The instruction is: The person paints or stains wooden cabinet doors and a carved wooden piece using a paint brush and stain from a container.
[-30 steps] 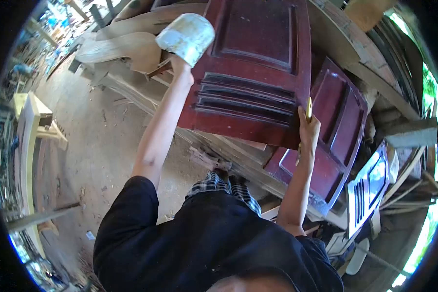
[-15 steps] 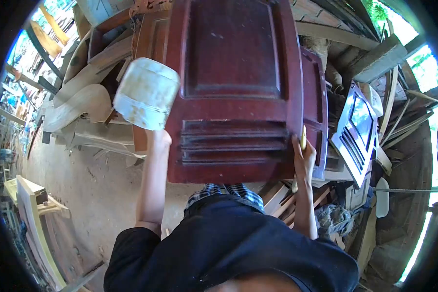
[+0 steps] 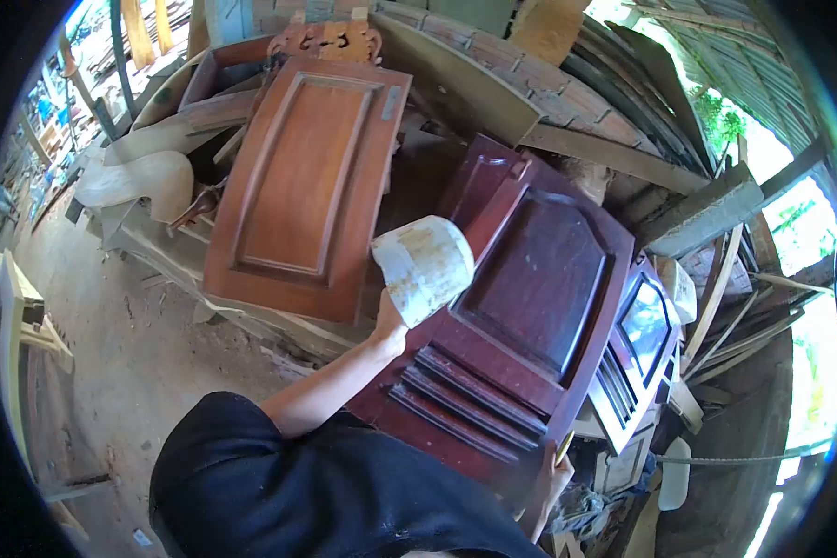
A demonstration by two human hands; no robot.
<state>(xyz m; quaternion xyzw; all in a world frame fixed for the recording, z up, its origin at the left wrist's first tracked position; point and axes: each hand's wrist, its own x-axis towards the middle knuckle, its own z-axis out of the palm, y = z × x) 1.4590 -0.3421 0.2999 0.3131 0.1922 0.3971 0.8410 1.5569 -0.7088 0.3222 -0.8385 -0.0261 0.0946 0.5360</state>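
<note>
Dark red door (image 3: 539,279) in front of the person, tilted, slatted end low and nearest the black shirt (image 3: 325,474), its recessed panel farther up. Right hand (image 3: 553,476) at the door's lower right edge, closed around something slim and yellow (image 3: 564,448); how much of the door it grips, can't tell. Left hand (image 3: 392,330) by the door's left side, grasping a stained whitish tub (image 3: 424,270) at its lower end; fingers mostly hidden behind the tub, so can't tell if they touch the door too. Tub is tipped, overlapping the door's left edge from here. Another dark red panel (image 3: 479,172) shows past the door's upper left. Left of the tub, an orange-brown door (image 3: 302,186) leans over stacked wood, carved piece (image 3: 325,42) at its top end, curvy pale board (image 3: 144,181) farther left. Right of the dark door: glossy slatted panel (image 3: 644,321), then a thick beam (image 3: 702,209) and loose sticks. Crumpled plastic (image 3: 581,511) just beside the right hand. Brick wall (image 3: 493,56) behind, dusty floor (image 3: 130,372) out left.
</note>
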